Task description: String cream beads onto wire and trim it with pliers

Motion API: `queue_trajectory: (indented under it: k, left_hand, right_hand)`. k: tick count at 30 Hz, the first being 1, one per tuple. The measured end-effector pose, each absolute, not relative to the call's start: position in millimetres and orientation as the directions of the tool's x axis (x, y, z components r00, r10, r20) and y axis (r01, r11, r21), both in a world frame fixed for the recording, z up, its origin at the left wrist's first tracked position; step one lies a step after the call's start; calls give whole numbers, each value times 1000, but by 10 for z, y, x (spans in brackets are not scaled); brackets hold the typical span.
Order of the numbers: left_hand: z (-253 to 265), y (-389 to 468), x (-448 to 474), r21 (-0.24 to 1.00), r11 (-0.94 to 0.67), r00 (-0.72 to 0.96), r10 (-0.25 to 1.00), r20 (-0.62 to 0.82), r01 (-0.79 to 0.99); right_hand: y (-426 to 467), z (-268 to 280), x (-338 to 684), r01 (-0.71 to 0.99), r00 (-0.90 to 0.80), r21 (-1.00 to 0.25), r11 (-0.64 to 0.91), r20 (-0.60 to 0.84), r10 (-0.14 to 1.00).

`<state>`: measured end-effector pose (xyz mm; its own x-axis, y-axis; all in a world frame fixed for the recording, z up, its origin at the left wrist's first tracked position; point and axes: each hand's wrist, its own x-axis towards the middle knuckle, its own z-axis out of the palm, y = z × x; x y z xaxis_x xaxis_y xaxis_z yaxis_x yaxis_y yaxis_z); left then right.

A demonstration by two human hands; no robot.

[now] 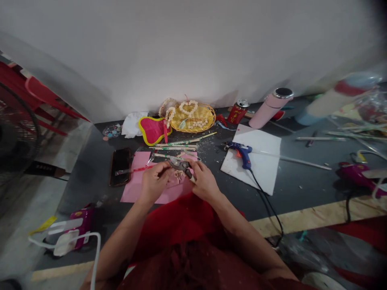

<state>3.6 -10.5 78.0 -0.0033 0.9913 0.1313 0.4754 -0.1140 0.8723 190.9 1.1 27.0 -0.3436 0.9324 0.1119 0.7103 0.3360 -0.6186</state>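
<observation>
- The right hand [206, 181] is gripping the cutters [181, 165], its fingers wrapping around the handles.
- The cutters are sitting between the two hands, above the pink sheet [130, 195], with the blades pointing towards the left hand [154, 181]; how far the blades are opening is too small to tell.
- The left hand is bending its fingers inward, thumb and fingertips coming close together just beside the blades; whether they are pinching anything, I cannot tell.
- Small pale bits [179, 174] are lying on the sheet, below the cutters.
- Thin sticks [173, 148] are resting just beyond the sheet, and crumbs are scattering the table [90, 173] to their right.
- The phone [120, 163] is lying to the left of the sheet.
- Farther back, the basket [214, 117] is holding a beaded heart [182, 109], and a yellow-edged pink pad [151, 129] is leaning near it.
- The can [238, 112] and the flask [269, 109] are standing by the wall.
- On the right, the glue gun [246, 159] is lying partly over the white board [266, 173].
</observation>
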Motion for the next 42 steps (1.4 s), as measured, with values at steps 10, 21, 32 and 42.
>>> queue_trajectory:
  k: [10, 21, 32, 42]
  left_hand:
    - [930, -111, 37, 875, -118, 96, 992, 82, 470]
    - [942, -152, 66, 926, -30, 49, 999, 13, 376]
    - [805, -229, 33, 978, -32, -29, 999, 38, 205]
    - [975, -226, -163, 835, -232, -119, 936, 331, 499]
  right_hand:
    - [21, 275, 1934, 668, -397, -645, 371, 113, 911]
    - [-3, 318, 1936, 642, -382, -676, 362, 128, 915]
    - [46, 334, 2015, 563, -426, -661, 496, 282, 860]
    - [158, 186, 2122, 897, -103, -413, 154, 144, 984]
